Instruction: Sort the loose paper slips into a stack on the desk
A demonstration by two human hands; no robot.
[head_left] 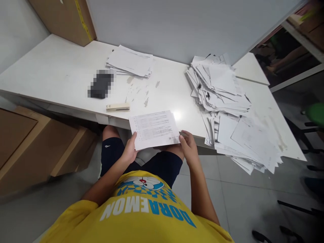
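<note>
Printed paper sheets point(154, 130) are held up at the table's front edge, tilted toward me, with lines of text on the top one. My left hand point(130, 148) pinches their lower left edge, thumb on top. At the lower right corner, my right hand point(188, 145) grips them the same way. How many sheets lie together is hard to tell. Just beyond them on the tabletop rests a cream stapler point(118, 107), touched by neither hand.
On the white table point(169, 87) lie a neat paper stack point(130, 60), a blurred dark object point(101, 84) and a large messy paper pile point(220, 87). More papers point(248, 141) overhang the front right edge. Cardboard boxes point(40, 141) stand at left; a carton point(68, 20) sits behind.
</note>
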